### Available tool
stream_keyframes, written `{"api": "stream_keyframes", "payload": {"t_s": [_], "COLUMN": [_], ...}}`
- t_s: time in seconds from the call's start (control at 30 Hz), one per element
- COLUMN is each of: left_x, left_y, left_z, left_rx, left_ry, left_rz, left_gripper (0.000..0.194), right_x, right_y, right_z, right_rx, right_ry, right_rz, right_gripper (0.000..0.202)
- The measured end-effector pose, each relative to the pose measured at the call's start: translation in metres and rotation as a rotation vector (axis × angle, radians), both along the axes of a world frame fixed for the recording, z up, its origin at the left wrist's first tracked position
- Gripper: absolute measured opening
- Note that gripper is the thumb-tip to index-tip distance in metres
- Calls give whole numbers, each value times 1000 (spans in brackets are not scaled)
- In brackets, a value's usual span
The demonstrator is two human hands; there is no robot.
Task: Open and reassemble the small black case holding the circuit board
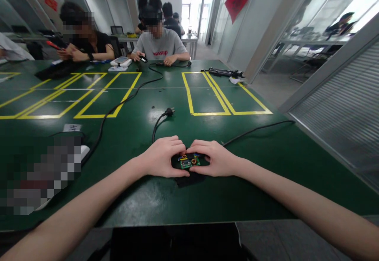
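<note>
A small green circuit board [186, 164] with copper coils and coloured wires lies between my two hands near the front middle of the table. My left hand [166, 156] curves round its left side, thumb and fingers at its edges. From the right, my right hand [213, 158] curls in the same way, its thumb near the board's lower right corner. Beneath and in front of the board is a dark flat piece [191, 180]. A black cable with a plug [169, 112] ends just beyond my left hand.
The green table [142, 205] bears yellow tape rectangles [211, 113]. A long black cable [130, 97] crosses the left side, beside a blurred-out object with a white edge [84, 152]. Black folded equipment [225, 72] lies at the far right. Two people sit across the table.
</note>
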State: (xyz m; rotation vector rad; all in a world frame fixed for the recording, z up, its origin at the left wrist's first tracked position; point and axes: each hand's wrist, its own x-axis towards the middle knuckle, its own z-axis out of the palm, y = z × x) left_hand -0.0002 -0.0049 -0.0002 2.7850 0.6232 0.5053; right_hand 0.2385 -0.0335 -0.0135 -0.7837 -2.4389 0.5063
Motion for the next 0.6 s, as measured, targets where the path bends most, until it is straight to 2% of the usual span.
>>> {"api": "stream_keyframes", "payload": {"t_s": [0.13, 0.23, 0.4, 0.6], "left_x": [-1, -3, -5, -7], "left_y": [0, 1, 2, 3], "left_z": [5, 6, 4, 5], "left_rx": [58, 83, 73, 66], "left_ry": [95, 111, 87, 68], "left_rz": [121, 202, 202, 204], "left_gripper": [41, 47, 55, 51], "right_x": [4, 3, 1, -2], "right_y": [3, 3, 4, 4], "right_z": [5, 4, -2, -2], "right_rx": [0, -22, -80, -94], "right_ry": [117, 140, 101, 62], "right_rz": [-72, -135, -173, -155], "right_gripper": [21, 21, 26, 34]}}
